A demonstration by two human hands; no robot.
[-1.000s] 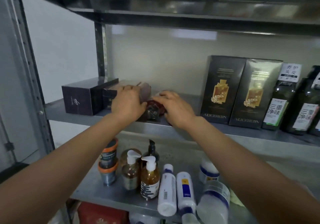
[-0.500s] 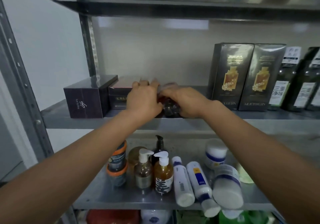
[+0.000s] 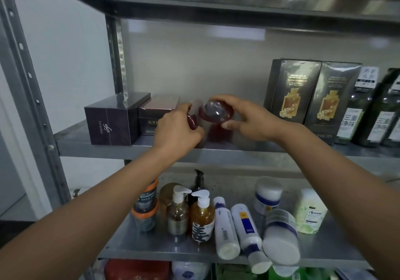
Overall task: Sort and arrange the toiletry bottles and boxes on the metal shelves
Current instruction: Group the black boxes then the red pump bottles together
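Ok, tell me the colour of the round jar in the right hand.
The jar is a dark, glossy red; the head view shows it best.

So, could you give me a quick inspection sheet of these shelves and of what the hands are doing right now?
Surface: middle metal shelf and lower metal shelf, both holding goods.
Job's things: low boxes at left, tall dark boxes and dark green bottles at right; below, upright pump bottles and white bottles lying down.
Clutter: white jar tipped on its side on the lower shelf.
Hands: left hand pinches a small dark red piece; right hand grips a dark red round container.
Cables: nothing seen.
Surroundings: pale wall, grey upright post.
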